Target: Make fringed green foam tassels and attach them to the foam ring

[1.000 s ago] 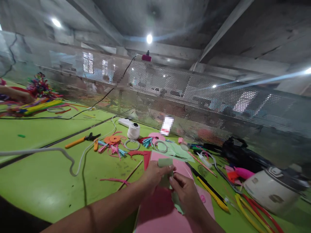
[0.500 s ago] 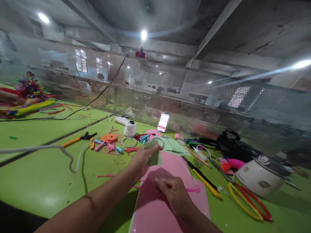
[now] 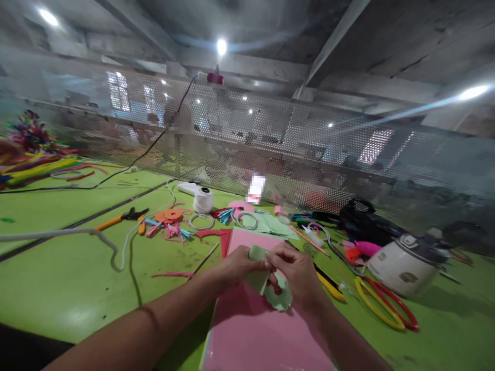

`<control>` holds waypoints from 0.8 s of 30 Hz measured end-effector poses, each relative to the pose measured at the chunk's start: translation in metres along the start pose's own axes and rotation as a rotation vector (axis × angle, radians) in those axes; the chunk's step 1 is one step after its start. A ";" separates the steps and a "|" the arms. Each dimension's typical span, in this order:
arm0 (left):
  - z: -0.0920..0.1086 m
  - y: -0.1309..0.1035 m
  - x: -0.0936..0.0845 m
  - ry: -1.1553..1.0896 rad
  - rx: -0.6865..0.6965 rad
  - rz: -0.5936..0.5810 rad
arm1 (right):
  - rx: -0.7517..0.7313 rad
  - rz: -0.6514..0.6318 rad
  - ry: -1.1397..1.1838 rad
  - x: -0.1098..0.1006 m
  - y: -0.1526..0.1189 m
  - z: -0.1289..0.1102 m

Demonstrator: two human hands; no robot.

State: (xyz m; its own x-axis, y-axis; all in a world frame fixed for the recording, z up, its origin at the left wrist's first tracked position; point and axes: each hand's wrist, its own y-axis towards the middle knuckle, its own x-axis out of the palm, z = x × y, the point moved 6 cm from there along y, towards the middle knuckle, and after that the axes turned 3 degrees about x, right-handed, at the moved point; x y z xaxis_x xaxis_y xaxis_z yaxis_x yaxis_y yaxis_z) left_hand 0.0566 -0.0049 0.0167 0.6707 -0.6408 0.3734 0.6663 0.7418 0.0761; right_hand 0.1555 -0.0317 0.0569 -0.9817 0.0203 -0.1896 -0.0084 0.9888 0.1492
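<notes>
Both hands meet over a stack of pink sheets (image 3: 266,335). My left hand (image 3: 236,269) is closed on a pale green paper piece (image 3: 256,282), which stands up between thumb and fingers. My right hand (image 3: 299,270) pinches green paper close to the left fingertips. Below the fingers hangs a light green paper piece with a ragged, wavy edge (image 3: 283,300). Whether it joins the upper piece is hidden by the fingers. Both pieces are above the pink stack.
Scissors with red and yellow handles (image 3: 386,304) and a yellow cutter (image 3: 330,283) lie right, near a white pot-like container (image 3: 406,265). Left are orange-handled pliers (image 3: 119,219), a white cord (image 3: 127,252) and paper strips. Green sheets (image 3: 268,224) lie beyond the stack.
My right hand has risen from the pink stack to meet the left, which came slightly lower. The ragged green piece now shows beneath them. The pink strip by my right hand is out of sight.
</notes>
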 end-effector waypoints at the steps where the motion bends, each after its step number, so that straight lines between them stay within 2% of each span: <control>1: 0.000 0.000 0.001 0.010 0.003 -0.016 | -0.034 0.026 -0.014 -0.002 0.000 -0.002; 5: 0.002 -0.002 0.004 0.070 0.007 -0.062 | -0.226 0.122 -0.175 -0.011 -0.001 -0.016; 7: 0.002 -0.002 0.005 0.093 0.005 -0.072 | -0.255 0.135 -0.191 -0.014 0.001 -0.019; 14: 0.000 -0.004 0.013 -0.085 -0.071 -0.117 | -0.114 0.098 -0.017 -0.016 0.006 -0.007; 19: -0.004 -0.004 0.014 -0.152 -0.142 -0.149 | -0.107 0.152 0.155 -0.024 0.011 0.002; 24: -0.006 -0.001 0.008 -0.117 -0.134 -0.095 | -0.054 0.207 0.259 -0.033 0.022 0.011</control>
State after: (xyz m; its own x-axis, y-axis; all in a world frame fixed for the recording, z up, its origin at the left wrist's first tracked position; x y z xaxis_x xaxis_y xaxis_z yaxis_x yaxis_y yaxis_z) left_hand 0.0634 -0.0117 0.0139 0.5657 -0.6735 0.4758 0.7674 0.6412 -0.0047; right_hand 0.1899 -0.0093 0.0560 -0.9792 0.1752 0.1024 0.1935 0.9581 0.2110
